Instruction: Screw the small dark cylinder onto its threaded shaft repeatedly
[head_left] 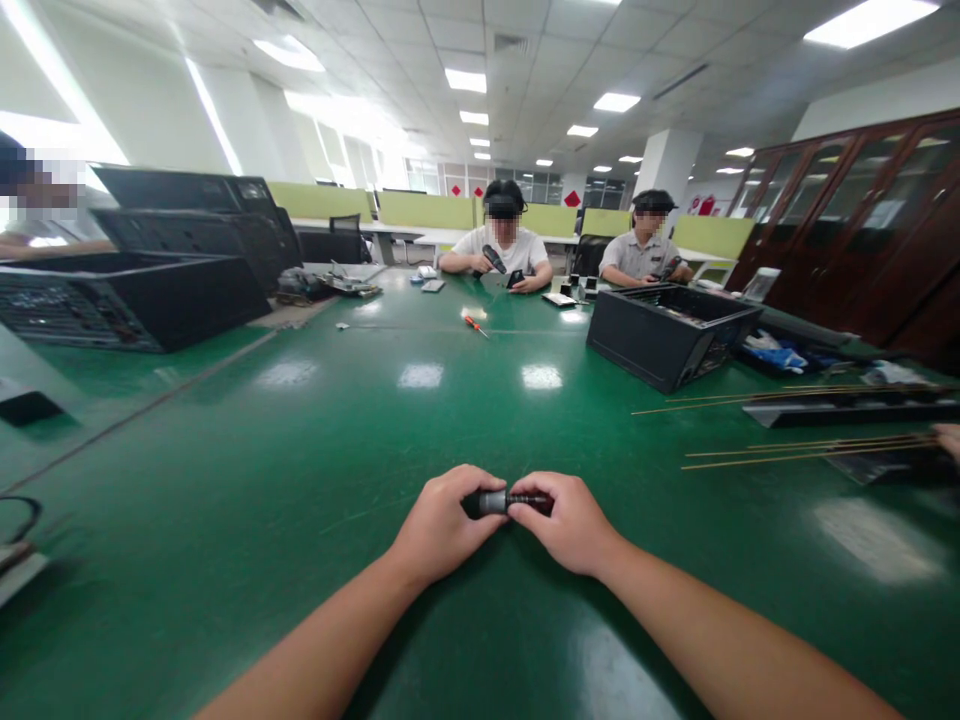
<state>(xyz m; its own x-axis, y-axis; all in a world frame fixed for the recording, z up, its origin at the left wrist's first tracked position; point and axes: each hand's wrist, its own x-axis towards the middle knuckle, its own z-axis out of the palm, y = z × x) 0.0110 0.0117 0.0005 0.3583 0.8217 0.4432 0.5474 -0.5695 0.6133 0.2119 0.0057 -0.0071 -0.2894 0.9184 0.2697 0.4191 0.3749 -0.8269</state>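
Pinching grey cylinder [493, 502] in left hand [448, 520], ribbed piece [532, 499] in right hand [574, 525], probably joining or parting them, needing steady alignment next

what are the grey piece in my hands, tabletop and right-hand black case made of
Grey piece: perhaps metal or plastic, satin; only a soft sheen shows.
Tabletop: probably a smooth green coating or mat, glossy; it mirrors the ceiling lights.
Black case: likely painted sheet metal, mostly matte; flat, straight-edged panels.

The left hand [448, 520] pinches a silver cylinder [493, 502], the right hand [576, 522] a dark rod [529, 500].
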